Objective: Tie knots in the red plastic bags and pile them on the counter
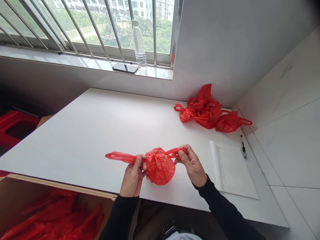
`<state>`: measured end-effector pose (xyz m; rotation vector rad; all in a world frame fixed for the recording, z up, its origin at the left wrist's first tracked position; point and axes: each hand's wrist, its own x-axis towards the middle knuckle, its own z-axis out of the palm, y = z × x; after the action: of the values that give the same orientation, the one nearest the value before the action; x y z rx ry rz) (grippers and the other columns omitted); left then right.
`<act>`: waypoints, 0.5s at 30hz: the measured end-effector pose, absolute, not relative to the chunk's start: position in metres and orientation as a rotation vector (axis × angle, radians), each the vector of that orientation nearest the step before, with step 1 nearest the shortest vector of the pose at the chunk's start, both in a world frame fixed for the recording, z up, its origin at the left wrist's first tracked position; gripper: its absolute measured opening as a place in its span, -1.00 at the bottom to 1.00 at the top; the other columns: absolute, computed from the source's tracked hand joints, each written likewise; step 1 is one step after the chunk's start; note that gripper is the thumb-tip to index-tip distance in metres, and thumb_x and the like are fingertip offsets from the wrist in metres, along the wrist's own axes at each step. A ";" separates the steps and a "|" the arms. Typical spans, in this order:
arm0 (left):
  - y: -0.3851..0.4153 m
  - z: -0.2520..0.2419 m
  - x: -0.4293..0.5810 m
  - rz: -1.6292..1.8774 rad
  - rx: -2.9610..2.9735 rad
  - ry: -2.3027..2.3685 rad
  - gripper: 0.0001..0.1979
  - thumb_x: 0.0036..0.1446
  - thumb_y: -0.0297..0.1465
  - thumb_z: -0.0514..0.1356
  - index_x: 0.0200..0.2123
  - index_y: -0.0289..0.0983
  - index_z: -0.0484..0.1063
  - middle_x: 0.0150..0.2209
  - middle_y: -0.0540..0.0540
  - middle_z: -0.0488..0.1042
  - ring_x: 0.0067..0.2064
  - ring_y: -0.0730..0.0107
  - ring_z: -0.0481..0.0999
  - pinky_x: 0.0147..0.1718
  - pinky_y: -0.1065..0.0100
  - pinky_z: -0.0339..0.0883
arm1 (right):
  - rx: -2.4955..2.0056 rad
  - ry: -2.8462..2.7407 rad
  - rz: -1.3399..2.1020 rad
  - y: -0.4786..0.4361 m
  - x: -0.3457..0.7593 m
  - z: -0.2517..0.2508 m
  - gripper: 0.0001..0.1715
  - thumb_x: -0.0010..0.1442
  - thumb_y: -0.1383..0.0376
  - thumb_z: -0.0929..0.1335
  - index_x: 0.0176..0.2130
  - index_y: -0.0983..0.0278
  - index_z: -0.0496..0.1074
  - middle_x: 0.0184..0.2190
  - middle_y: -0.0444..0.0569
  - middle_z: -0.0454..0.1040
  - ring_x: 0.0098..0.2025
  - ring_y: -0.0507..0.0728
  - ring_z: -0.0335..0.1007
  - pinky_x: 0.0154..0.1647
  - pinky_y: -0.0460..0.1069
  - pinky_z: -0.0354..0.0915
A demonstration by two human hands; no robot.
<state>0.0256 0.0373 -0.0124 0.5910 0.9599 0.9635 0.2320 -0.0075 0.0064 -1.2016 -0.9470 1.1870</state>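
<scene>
Between my hands is a red plastic bag (160, 167), bunched into a rounded bundle over the white table's near edge. My left hand (133, 175) is closed on its twisted left end, and a long flattened tail of the bag sticks out past the fingers to the left. On the other side, my right hand (191, 163) pinches the looped handle between thumb and fingers. Both handles are drawn outward from the bundle. What the bag contains, if anything, cannot be made out through the plastic.
Crumpled red bags (206, 108) lie at the table's back right. A notebook (236, 170) and a pen (243, 150) are on the right. Lower left, a cardboard box (62, 183) holds more red bags. On the windowsill are a phone (125, 68) and a water bottle (139, 46).
</scene>
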 end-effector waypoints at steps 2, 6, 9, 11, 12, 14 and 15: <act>0.040 -0.007 0.024 1.049 0.664 0.984 -0.70 0.22 -0.12 0.20 -0.36 -0.25 0.40 -0.51 0.06 0.29 -0.47 0.50 0.30 -0.54 0.47 0.29 | -1.169 -0.907 1.166 -0.006 0.232 0.013 -0.79 0.38 0.08 0.25 -0.15 0.16 0.25 -0.39 -0.16 0.42 -0.34 0.07 0.36 -0.25 0.01 0.32; 0.022 -0.009 0.019 1.045 0.743 1.151 -0.64 0.26 -0.05 0.09 -0.15 -0.21 0.44 -0.36 -0.05 0.45 -0.40 0.37 0.39 -0.57 0.40 0.29 | -1.233 -1.039 1.214 -0.016 0.231 0.018 -0.78 0.38 0.09 0.25 -0.20 0.18 0.30 -0.47 -0.19 0.38 -0.39 0.04 0.30 -0.26 -0.01 0.26; -0.004 -0.019 0.019 0.915 0.840 1.320 -0.53 0.30 -0.02 0.00 0.06 -0.19 0.40 -0.11 -0.17 0.50 -0.28 0.24 0.47 -0.53 0.31 0.35 | -1.342 -1.216 1.345 -0.028 0.228 0.016 -0.74 0.34 0.07 0.28 -0.25 0.20 0.34 -0.46 -0.17 0.36 -0.40 0.05 0.28 -0.30 -0.02 0.26; -0.018 -0.025 0.022 0.929 1.011 1.487 -0.54 0.33 -0.07 -0.02 0.15 -0.14 0.34 0.14 -0.18 0.39 0.01 0.14 0.46 -0.20 0.17 0.46 | -1.448 -1.297 1.428 -0.033 0.225 0.013 -0.71 0.31 0.04 0.30 -0.15 0.20 0.33 -0.45 -0.16 0.41 -0.41 0.08 0.33 -0.33 -0.01 0.29; -0.023 -0.027 0.025 0.958 1.128 1.568 -0.56 0.34 -0.11 -0.02 0.21 -0.10 0.29 0.24 -0.14 0.30 0.17 0.12 0.36 0.01 0.09 0.39 | -1.513 -1.328 1.441 -0.034 0.223 0.010 -0.66 0.29 0.03 0.30 -0.07 0.19 0.30 -0.44 -0.15 0.45 -0.40 0.10 0.38 -0.31 0.01 0.31; -0.031 -0.033 0.032 0.972 1.442 1.609 -0.53 0.37 -0.22 -0.03 0.32 -0.02 0.14 0.37 -0.07 0.12 0.36 0.14 0.09 0.27 0.02 0.13 | -1.660 -1.386 1.388 -0.034 0.219 0.004 -0.53 0.27 0.03 0.30 0.08 0.18 0.22 -0.39 -0.12 0.53 -0.36 0.16 0.46 -0.27 0.04 0.35; -0.034 -0.037 0.036 0.941 1.625 1.575 -0.49 0.38 -0.29 -0.04 0.36 -0.01 0.05 0.40 -0.04 0.04 0.40 0.16 0.00 0.31 0.01 0.04 | -1.727 -1.432 1.344 -0.034 0.218 0.000 -0.48 0.25 0.04 0.31 0.12 0.18 0.18 -0.37 -0.11 0.56 -0.36 0.18 0.49 -0.26 0.04 0.35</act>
<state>0.0355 -0.0340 -0.0371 1.6254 1.5753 0.9406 0.2178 -0.0342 0.0000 -1.7270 -1.4321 1.3443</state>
